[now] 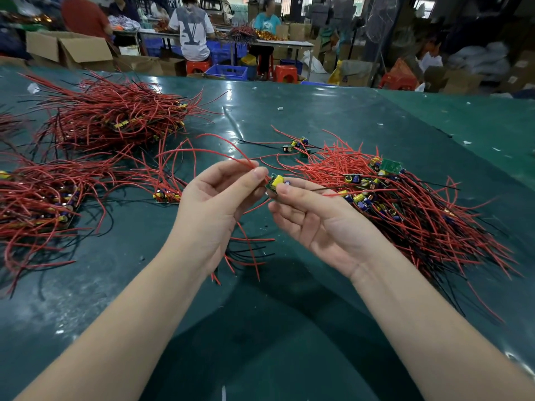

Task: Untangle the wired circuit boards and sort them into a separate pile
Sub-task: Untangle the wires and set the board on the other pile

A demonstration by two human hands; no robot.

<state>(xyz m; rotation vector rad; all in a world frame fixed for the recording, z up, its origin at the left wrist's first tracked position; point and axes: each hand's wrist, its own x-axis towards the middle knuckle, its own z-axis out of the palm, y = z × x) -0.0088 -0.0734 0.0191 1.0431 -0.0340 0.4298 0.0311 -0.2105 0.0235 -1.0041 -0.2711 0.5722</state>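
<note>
Small green circuit board with yellow component [276, 182] pinched by right hand [312, 219] above green table [333, 117], left hand [215, 204] pinching its red wires [202, 151], tangled red-wired board heap [405, 204] right, three wire piles [115, 117] left and far left, loose boards [298, 146] beyond.

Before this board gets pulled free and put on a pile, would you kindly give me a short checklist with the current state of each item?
1. Board held: ok. The right hand pinches the small circuit board at its fingertips.
2. Wire held: ok. The left hand pinches a red wire close to the board.
3. Board lifted off the tangled pile: ok, it is held above the table.
4. Wires free of other boards: cannot tell. Red and black leads hang under the hands; their far ends are unclear.
5. Sorted pile to drop onto: ok, bundles lie at left.
6. Black lead on this board: cannot tell.
</note>
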